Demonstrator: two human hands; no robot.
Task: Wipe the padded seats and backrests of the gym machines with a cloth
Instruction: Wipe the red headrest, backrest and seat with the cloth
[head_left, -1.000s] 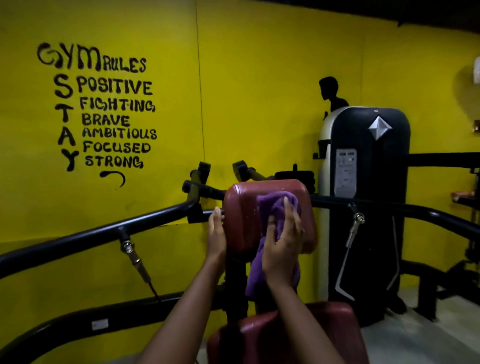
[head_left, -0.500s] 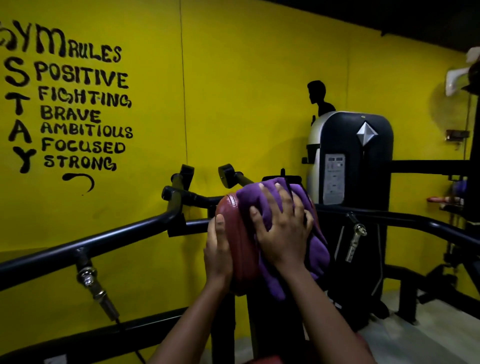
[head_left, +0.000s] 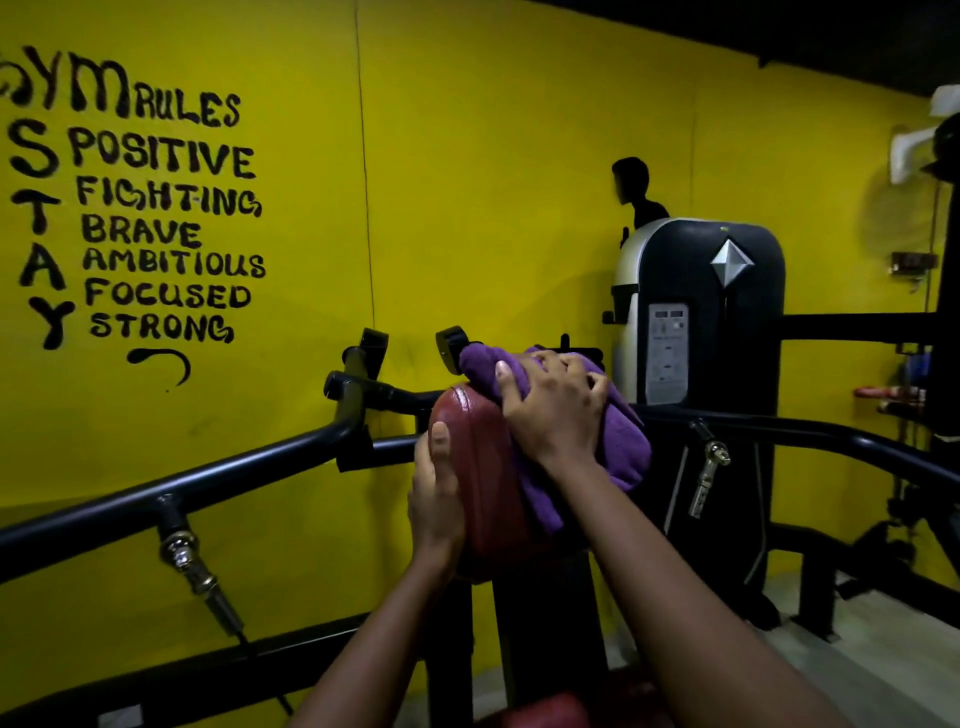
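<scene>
A dark red padded backrest stands on a black post in the middle of the view. A purple cloth is draped over its top and right side. My right hand grips the cloth with curled fingers at the top of the pad. My left hand lies flat against the pad's left edge, fingers straight. A sliver of the red padded seat shows at the bottom, between my forearms.
Black machine arms curve out to the left and right of the pad. A black and silver weight stack housing stands behind on the right. The yellow wall is close behind. Grey floor shows at lower right.
My right hand has moved the cloth from the front of the backrest up over its top and right side, and its fingers have curled. My view has shifted left and closer.
</scene>
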